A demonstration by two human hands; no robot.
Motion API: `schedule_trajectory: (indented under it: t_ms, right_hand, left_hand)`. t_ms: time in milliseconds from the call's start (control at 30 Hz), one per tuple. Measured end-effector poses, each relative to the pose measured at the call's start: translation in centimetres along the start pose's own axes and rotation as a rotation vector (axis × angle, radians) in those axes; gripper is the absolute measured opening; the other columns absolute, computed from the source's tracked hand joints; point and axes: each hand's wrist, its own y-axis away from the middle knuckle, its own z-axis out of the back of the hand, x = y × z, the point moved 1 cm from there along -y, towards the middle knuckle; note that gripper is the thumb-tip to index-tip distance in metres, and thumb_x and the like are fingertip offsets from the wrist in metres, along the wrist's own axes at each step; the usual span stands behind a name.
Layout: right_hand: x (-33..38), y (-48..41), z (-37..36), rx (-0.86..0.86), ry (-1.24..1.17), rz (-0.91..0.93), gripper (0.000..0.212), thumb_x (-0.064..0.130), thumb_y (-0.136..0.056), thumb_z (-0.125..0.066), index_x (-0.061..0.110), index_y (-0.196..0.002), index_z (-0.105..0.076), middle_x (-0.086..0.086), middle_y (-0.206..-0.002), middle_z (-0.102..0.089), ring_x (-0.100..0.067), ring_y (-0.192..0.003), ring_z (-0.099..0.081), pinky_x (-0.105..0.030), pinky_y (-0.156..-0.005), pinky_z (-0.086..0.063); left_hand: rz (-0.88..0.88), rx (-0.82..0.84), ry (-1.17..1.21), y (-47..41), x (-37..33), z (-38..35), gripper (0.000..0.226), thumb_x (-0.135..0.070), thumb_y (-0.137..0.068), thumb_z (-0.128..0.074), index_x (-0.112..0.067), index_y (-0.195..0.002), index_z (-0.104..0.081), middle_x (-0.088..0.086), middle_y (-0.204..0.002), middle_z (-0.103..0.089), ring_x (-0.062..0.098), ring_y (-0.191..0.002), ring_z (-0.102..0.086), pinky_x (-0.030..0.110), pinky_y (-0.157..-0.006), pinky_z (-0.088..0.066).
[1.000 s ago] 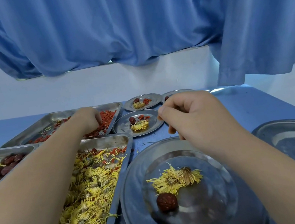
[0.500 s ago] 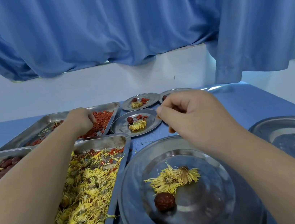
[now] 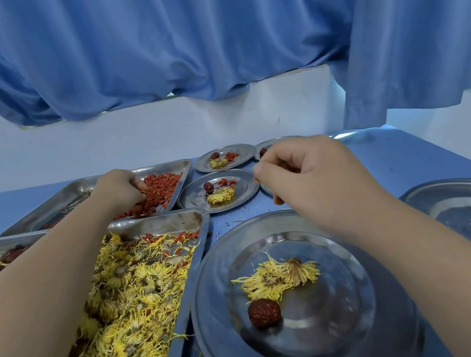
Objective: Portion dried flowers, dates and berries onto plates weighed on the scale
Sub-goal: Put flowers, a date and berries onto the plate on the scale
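Two grips, left in berries — right aloft

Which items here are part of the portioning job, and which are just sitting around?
In the job: left hand, fingers curled into the red berries; berry tray; right hand over the near plate; its flowers and date; flower tray; date tray; filled plates.

Lying about: blue curtain; empty plate at right.
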Motion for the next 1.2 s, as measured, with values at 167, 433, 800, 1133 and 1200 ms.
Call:
schedule_trajectory:
  t_ms: [167, 433, 800, 1133, 1200]
  right_hand:
    - [0.2, -0.3, 0.6, -0.015, -0.013, -0.034, 0.022, 0.025, -0.085, -0.060, 0.014, -0.067, -0.066, -0.004, -0.066, -0.063, -0.013, -0.054, -0.052, -0.025, -0.052, -0.043]
    - [1.0, -0.9, 2.5, -0.045, -0.067, -0.091, 0.021, 0.027, -0.084, -0.060, 0.015, -0.069, -0.068, 0.000, -0.058, -0.065, -0.002, -0.043, -0.045, -0.021, -0.048, -0.039]
    - [2.2, -1.0, 4.7, -0.104, -0.056, -0.070, 0.020, 0.027, -0.083, -0.059, 0.014, -0.072, -0.070, -0.007, -0.063, -0.063, -0.006, -0.044, -0.044, -0.020, -0.046, -0.039]
    - [2.6, -0.4, 6.1, 0.328, 0.346, -0.145, 0.022, 0.034, -0.085, -0.059, 0.019, -0.070, -0.066, 0.000, -0.068, -0.070, -0.010, -0.049, -0.060, -0.015, -0.043, -0.044]
    - [2.9, 0.0, 6.6, 0.457, 0.370, -0.229, 0.020, 0.035, -0.085, -0.059, 0.020, -0.073, -0.067, -0.001, -0.073, -0.071, -0.013, -0.054, -0.063, -0.024, -0.054, -0.052]
  left_hand:
    - [-0.031, 0.044, 0.295, 2.3, -1.9, 1.2, 0.012, 0.001, -0.083, -0.071, -0.010, -0.086, -0.067, 0.010, -0.086, -0.068, 0.016, -0.071, -0.067, 0.019, -0.056, -0.051]
    - [-0.191, 0.420, 0.646, 10.5, -10.9, 2.7, 0.009, 0.006, -0.085, -0.066, -0.001, -0.091, -0.064, 0.013, -0.078, -0.071, 0.018, -0.069, -0.073, 0.016, -0.061, -0.055]
    - [-0.468, 0.643, 0.337, 15.1, -15.9, 0.5, 0.017, -0.013, -0.091, -0.065, -0.022, -0.105, -0.071, -0.009, -0.091, -0.076, 0.004, -0.086, -0.070, 0.021, -0.081, -0.053]
    - [-0.476, 0.528, 0.301, 16.6, -17.0, 1.1, 0.016, -0.012, -0.082, -0.075, -0.022, -0.094, -0.072, -0.006, -0.084, -0.075, 0.005, -0.080, -0.070, 0.016, -0.077, -0.053]
    - [-0.472, 0.492, 0.315, 16.5, -17.1, 1.2, 0.016, -0.012, -0.083, -0.074, -0.020, -0.096, -0.072, -0.004, -0.089, -0.075, 0.004, -0.082, -0.069, 0.014, -0.076, -0.052]
